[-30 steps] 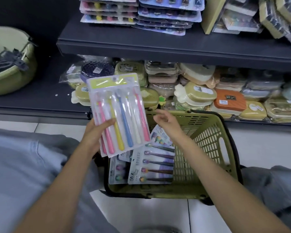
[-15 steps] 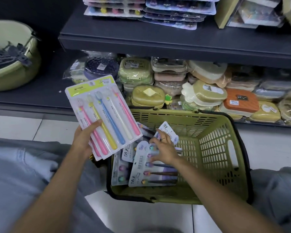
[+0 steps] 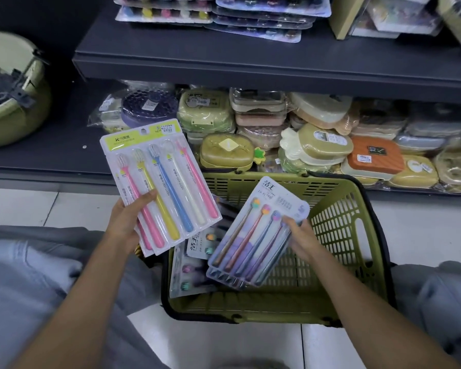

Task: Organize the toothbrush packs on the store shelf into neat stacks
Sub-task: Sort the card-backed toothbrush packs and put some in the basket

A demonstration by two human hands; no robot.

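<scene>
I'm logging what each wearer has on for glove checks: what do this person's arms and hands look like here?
Both forearms are bare right down to the wrists; no sleeve reaches into view. The left hand and the right hand wear no gloves, and I can make out no ring, watch or bracelet. Below the arms, loose grey clothing covers the lap and knees.

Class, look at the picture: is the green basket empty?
No: toothbrush packs still lie inside the basket, at its left end, below the pack in the right hand.
</scene>
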